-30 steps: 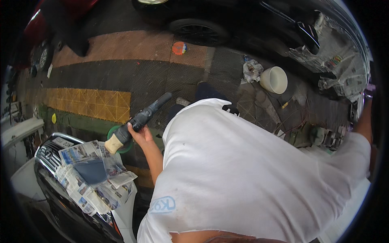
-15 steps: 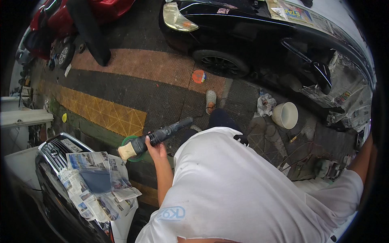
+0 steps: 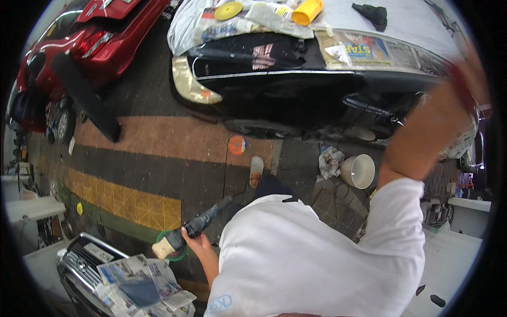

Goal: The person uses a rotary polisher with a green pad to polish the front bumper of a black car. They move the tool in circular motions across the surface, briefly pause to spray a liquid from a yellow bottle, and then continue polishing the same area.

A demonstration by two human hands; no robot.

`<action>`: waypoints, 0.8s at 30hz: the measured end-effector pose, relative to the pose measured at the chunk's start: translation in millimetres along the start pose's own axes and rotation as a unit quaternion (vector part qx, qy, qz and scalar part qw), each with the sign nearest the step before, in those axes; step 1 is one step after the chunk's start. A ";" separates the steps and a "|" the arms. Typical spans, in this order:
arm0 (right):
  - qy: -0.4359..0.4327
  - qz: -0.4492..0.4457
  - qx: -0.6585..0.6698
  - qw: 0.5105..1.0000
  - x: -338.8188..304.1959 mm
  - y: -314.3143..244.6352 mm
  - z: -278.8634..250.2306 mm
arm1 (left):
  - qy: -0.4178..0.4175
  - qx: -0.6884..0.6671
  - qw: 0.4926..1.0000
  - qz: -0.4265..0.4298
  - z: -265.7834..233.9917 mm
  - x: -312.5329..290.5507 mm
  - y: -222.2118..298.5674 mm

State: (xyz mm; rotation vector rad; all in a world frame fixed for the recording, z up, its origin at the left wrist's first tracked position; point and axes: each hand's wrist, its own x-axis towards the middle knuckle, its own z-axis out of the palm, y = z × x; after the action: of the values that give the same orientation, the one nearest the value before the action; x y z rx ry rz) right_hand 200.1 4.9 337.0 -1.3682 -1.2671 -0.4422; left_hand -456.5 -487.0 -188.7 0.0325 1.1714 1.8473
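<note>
In my left hand (image 3: pixel 196 242) is a black polisher (image 3: pixel 206 219), its body slanting from upper right to lower left. A pale pad-like end (image 3: pixel 165 247) sits at the low end, and the fingers are wrapped round the body. My right hand (image 3: pixel 475 79) is up at the far right, smeared by motion, beside the black car (image 3: pixel 296 100). Something dark red (image 3: pixel 460 87) shows at it, too blurred to name. The fingers of that hand cannot be made out.
Newspaper (image 3: pixel 364 50), a yellow disc (image 3: pixel 228 10) and a yellow container (image 3: pixel 307 11) lie on the covered black car. A white bucket (image 3: pixel 358 171) stands by crumpled plastic (image 3: pixel 330 161). A red car (image 3: pixel 105 39) is far left; a paper-covered car (image 3: pixel 79 264) is near left.
My right arm has swung up and inward from the right edge. My view has tilted up, showing more of the black car's top. The left hand keeps its hold on the polisher.
</note>
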 end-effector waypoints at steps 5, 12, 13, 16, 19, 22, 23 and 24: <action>-0.169 0.239 -0.177 0.940 -41.9 229.5 192.4 | 0.103 0.031 0.994 -0.034 100.2 2.6 -17.1; -0.250 0.522 -0.099 0.809 -106.3 248.0 295.6 | 0.198 -0.056 0.975 -0.079 183.4 -15.5 7.0; -0.221 0.538 -0.121 0.804 -103.8 261.0 307.6 | 0.167 0.026 0.984 -0.053 187.8 -22.7 3.7; -0.217 0.554 -0.063 0.801 -93.2 313.0 319.9 | 0.211 0.021 0.972 -0.099 188.5 -5.0 0.1; -0.146 0.605 0.109 0.775 -104.9 306.5 309.3 | 0.195 0.032 0.973 -0.115 143.7 9.6 -2.3; -0.098 0.509 0.247 0.819 -122.5 210.4 260.2 | 0.152 0.058 0.982 -0.100 179.6 9.5 17.5; -0.076 0.437 0.311 0.841 -133.9 185.0 245.2 | 0.208 0.026 0.969 -0.131 159.1 31.1 15.5; -0.095 0.384 0.309 0.865 -147.0 164.8 228.7 | 0.168 0.045 0.978 -0.119 147.5 44.0 9.1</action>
State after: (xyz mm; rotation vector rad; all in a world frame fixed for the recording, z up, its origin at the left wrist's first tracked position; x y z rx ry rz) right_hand 197.7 184.9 75.0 -1.2330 -0.7939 0.6242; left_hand -420.7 -353.8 -119.7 -0.3669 1.4237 1.6246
